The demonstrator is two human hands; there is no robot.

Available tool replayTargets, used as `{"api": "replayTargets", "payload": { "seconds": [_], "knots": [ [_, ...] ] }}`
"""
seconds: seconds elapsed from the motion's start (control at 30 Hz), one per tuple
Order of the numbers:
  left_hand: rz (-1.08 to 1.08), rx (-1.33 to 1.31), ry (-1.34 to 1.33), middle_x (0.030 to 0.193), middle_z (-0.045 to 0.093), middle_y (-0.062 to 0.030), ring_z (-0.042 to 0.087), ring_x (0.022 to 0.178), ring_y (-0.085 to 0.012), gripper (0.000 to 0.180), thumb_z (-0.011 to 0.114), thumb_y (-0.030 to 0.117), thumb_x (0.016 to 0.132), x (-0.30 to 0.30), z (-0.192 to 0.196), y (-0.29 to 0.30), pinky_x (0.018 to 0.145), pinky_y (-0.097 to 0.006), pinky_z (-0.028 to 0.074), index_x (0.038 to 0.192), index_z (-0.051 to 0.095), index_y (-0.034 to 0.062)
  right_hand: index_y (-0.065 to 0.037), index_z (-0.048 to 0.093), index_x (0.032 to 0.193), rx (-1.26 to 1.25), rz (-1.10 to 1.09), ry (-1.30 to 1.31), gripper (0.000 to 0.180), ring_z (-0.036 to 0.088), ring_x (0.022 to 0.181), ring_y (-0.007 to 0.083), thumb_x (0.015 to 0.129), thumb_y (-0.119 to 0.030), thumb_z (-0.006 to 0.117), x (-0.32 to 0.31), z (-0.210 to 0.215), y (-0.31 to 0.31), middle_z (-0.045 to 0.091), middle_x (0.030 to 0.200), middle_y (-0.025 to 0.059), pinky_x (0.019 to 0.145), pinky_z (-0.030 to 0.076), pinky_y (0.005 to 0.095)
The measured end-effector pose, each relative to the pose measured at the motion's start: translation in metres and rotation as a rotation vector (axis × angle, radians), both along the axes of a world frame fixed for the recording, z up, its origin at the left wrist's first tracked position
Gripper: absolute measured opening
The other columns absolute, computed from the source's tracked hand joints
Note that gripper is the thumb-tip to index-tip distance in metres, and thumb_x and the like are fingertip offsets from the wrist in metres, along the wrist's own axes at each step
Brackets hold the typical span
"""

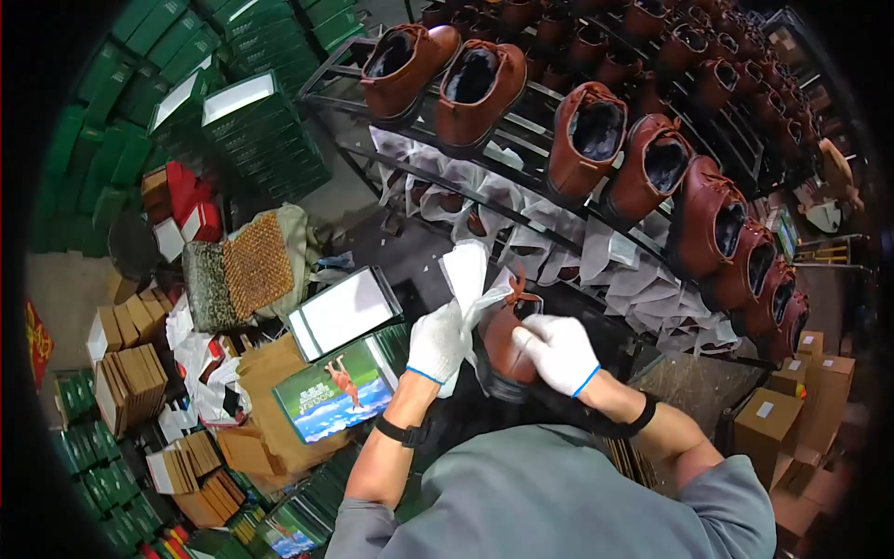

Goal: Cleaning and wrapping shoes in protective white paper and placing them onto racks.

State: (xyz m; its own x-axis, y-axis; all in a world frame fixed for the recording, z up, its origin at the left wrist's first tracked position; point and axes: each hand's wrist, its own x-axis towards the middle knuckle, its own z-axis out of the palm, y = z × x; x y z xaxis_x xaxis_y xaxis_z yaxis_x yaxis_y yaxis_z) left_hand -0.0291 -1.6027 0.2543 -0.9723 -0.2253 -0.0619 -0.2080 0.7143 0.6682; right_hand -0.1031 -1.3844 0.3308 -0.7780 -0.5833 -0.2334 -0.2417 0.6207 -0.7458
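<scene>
Both hands wear white knit gloves. My right hand (562,354) is closed on the side of a brown leather ankle boot (501,337), which has a dark sole and reddish laces. Fingers wrapped, my left hand (438,343) grips crumpled white tissue paper (464,272) just left of the boot. Part of the paper sticks up above the hand, and another strip reaches across to the boot's laces. My left fingertips are mostly hidden. Left of this hand lie a box with a white inside (345,312) and a printed green-and-blue box lid (333,391).
A black metal rack (531,158) of brown boots slants across the far side, with white paper-wrapped shoes (652,289) on its lower level. Green shoe boxes (261,130) are stacked at far left. A beaded seat cover (256,265) and cardboard pieces (130,387) are at left; cartons (768,419) stand at right.
</scene>
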Motion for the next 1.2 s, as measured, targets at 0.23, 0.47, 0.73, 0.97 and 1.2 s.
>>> {"api": "replayTargets", "payload": {
  "seconds": [0.23,0.47,0.73,0.97,1.2],
  "knots": [
    [-0.033,0.12,-0.003,0.092,0.073,-0.0262,0.073,0.087,-0.048,0.022,0.064,0.023,0.106,-0.002,0.026,0.005,0.075,-0.056,0.057,0.108,0.073,0.0029,0.0,0.078,0.098,-0.207,-0.41,-0.054,0.029,0.074,0.083,0.0415,0.099,-0.028,0.07,-0.003,-0.024,0.008,0.073,0.087,0.0223,0.073,0.057,0.0451],
    [0.095,0.417,0.079,0.094,0.075,-0.0281,0.075,0.088,-0.0449,0.031,0.062,0.025,0.109,0.005,0.019,0.016,0.076,-0.046,0.057,0.116,0.074,-0.0032,-0.006,0.075,0.099,-0.008,-0.397,0.509,0.014,0.072,0.078,0.0377,0.097,-0.02,0.075,-0.01,-0.059,0.008,0.072,0.087,0.0184,0.069,0.058,0.0463],
    [0.563,0.94,-0.012,0.1,0.075,-0.0095,0.066,0.09,-0.0162,0.051,0.06,0.041,0.112,-0.003,-0.05,0.003,0.082,-0.038,0.054,0.121,0.072,-0.0076,-0.005,0.071,0.099,0.093,-0.507,0.58,0.023,0.068,0.086,0.0456,0.095,-0.027,0.073,-0.096,-0.101,-0.03,0.07,0.093,0.0216,0.083,0.057,0.0551],
    [0.663,1.013,0.083,0.095,0.075,-0.0107,0.068,0.089,-0.0184,0.051,0.056,0.04,0.112,0.013,-0.031,-0.018,0.081,-0.039,0.054,0.12,0.072,-0.0077,-0.002,0.074,0.102,0.245,0.152,-0.043,0.032,0.076,0.098,0.0433,0.098,-0.033,0.067,-0.051,-0.057,-0.085,0.077,0.097,0.0258,0.086,0.059,0.0515],
    [0.667,0.341,0.213,0.086,0.071,-0.0276,0.071,0.08,-0.0442,0.04,0.055,0.03,0.109,0.047,-0.013,-0.062,0.074,-0.051,0.053,0.11,0.072,-0.0066,0.0,0.056,0.143,0.118,0.343,0.537,0.056,0.066,0.128,0.0464,0.092,-0.019,0.069,-0.128,0.024,-0.175,0.057,0.149,0.0306,0.105,0.057,0.0511]
  ]
}}
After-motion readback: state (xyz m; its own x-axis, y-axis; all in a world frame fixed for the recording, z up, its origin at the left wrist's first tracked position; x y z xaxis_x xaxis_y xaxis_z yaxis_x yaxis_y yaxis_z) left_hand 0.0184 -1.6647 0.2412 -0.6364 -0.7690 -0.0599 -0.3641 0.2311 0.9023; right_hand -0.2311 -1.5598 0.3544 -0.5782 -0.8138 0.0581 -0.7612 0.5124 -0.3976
